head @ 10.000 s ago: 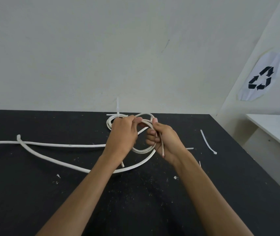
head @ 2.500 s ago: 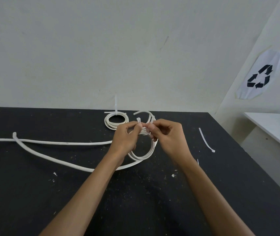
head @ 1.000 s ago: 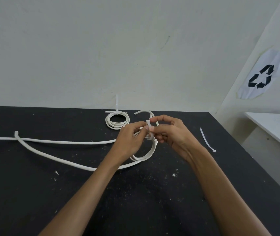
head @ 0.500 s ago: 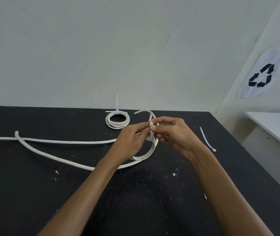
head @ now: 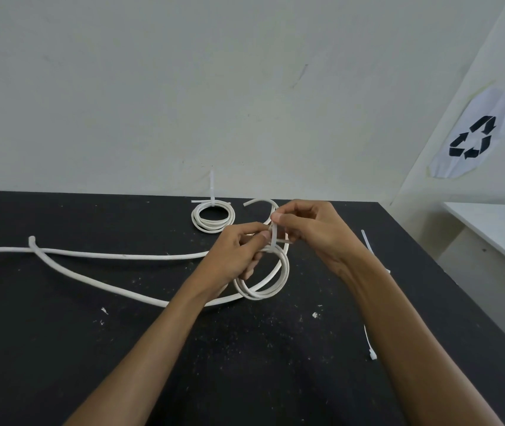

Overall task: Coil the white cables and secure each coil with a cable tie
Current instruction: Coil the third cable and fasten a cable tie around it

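Since half a second ago the cable tie point(head: 274, 238) has been drawn up, now standing near upright over the half-wound coil point(head: 265, 273) on the black surface point(head: 60, 333) by a pale wall. Right hand point(head: 312, 232) pinches its tip; left hand point(head: 239, 250) grips the coil.

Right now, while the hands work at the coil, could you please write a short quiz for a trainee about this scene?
1. True or false: the finished coil near the wall already carries a tie.
2. What does the right hand pinch? A) the cable tie B) a loose tie on the table C) nothing
3. Fill in: the left hand holds the unfinished ____.

Key: 1 true; 2 A; 3 coil.
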`<state>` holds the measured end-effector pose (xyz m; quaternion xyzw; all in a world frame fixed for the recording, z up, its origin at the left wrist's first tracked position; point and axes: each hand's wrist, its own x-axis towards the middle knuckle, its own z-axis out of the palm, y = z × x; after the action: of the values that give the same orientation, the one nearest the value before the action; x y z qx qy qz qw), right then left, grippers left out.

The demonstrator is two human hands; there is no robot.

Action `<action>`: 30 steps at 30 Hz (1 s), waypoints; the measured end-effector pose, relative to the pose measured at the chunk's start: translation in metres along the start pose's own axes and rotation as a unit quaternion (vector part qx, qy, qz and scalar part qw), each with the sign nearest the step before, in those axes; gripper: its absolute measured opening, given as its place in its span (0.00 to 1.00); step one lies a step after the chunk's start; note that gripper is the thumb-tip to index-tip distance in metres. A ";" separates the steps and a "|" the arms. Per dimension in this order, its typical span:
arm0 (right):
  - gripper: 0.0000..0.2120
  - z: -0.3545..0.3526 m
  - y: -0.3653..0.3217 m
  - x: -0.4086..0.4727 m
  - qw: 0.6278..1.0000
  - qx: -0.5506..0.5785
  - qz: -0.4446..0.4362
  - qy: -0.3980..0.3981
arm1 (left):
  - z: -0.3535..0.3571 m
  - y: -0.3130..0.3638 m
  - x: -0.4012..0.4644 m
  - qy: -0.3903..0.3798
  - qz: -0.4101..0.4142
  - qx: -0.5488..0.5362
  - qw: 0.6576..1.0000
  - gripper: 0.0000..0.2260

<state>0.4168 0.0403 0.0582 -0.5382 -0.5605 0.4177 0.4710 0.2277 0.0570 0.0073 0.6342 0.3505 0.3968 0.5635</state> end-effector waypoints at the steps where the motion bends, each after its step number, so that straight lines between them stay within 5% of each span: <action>1: 0.05 0.001 -0.001 0.001 1.000 -0.004 -0.007 0.004 | 0.000 0.000 0.001 0.001 -0.013 -0.023 1.000 0.10; 12: 0.05 0.006 -0.005 0.002 0.999 0.004 -0.046 0.005 | -0.005 0.001 0.005 0.013 -0.084 -0.144 0.986 0.12; 30: 0.06 0.017 -0.014 0.000 0.972 -0.144 -0.164 0.086 | -0.004 0.016 0.011 0.054 -0.130 -0.142 0.980 0.07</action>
<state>0.3973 0.0396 0.0682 -0.5349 -0.6527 0.2017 0.4971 0.2285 0.0667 0.0248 0.4741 0.3997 0.4002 0.6748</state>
